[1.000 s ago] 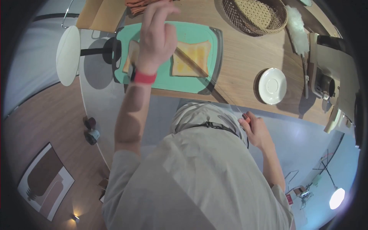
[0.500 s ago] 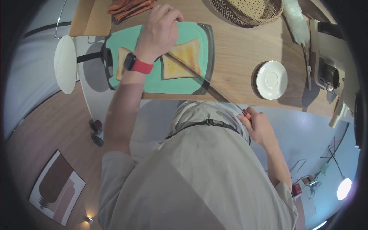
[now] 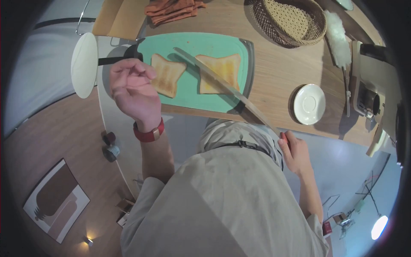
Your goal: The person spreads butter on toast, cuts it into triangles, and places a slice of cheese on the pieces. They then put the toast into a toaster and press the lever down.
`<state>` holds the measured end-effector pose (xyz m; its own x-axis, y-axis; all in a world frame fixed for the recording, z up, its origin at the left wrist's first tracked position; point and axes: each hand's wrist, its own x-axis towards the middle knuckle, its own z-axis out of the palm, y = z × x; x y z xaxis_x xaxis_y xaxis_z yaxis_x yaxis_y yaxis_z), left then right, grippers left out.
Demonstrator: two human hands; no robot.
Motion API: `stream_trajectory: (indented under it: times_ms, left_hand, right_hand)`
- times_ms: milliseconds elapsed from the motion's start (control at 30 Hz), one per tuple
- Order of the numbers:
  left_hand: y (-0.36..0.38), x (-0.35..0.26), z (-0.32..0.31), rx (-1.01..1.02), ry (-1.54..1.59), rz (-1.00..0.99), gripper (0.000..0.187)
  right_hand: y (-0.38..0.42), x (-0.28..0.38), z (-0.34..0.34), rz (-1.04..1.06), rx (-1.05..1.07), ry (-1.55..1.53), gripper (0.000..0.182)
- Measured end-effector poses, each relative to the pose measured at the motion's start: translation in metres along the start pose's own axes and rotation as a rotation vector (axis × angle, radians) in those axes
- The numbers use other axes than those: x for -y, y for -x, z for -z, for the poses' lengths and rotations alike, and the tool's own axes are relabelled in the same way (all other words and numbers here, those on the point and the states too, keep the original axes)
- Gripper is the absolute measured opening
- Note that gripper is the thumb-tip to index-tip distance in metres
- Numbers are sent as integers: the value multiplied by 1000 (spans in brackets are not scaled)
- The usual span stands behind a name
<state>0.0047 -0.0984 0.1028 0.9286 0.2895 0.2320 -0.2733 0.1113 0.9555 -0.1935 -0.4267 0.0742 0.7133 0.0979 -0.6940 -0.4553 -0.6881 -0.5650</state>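
My right hand point(image 3: 295, 153) is closed around the reddish handle of a long bread knife point(image 3: 233, 91). Its blade slants up and to the left over a green cutting board point(image 3: 190, 100). Beneath the blade lies a slice of toast point(image 3: 230, 70) with a yellow spread, partly covered by it. A browned slice of toast point(image 3: 165, 79) rests to the left of the blade tip. At the board's left side, my left hand point(image 3: 135, 88), with a red band on the wrist, is turned palm up, its fingers loosely bent and holding nothing.
A white saucer point(image 3: 309, 104) sits on the wooden table right of the board. Farther back are a woven basket point(image 3: 293, 21), a white duster point(image 3: 338, 38) and an orange cloth point(image 3: 171, 10). A white disc point(image 3: 84, 64) on a black stem stands left; an appliance point(image 3: 372, 77) is at right.
My left hand has moved off the board to the left and turned palm up, uncovering the browned slice. The blade tip now shows, pointing up-left. The view has shifted slightly.
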Motion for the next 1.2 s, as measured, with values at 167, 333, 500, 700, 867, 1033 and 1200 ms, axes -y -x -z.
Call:
stream_trajectory:
  times_ms: [167,333,500,700,867,1033,1200]
  left_hand:
    - [2,-5,6,-68,61,30,29]
    - [-5,-4,-7,-73,-41,-75,30]
    - [-15,7,-26,-72,123,-38,37]
    - [-20,27,-50,10,313,103,50]
    - [-21,47,-64,181,260,99,57]
    - [-23,59,-61,231,277,217,60]
    - [-27,64,-58,222,398,350,65]
  right_hand:
    - [1,-13,-18,184,-277,5,38]
    - [-2,-16,-37,124,-399,51,28]
    - [-7,-20,-47,170,-530,124,17]
    - [-7,-24,-58,120,-524,248,10]
    - [-6,-25,-60,96,-566,393,10]
    - [-3,-15,-56,91,-582,408,7]
    - [3,-4,-53,-4,-425,306,5]
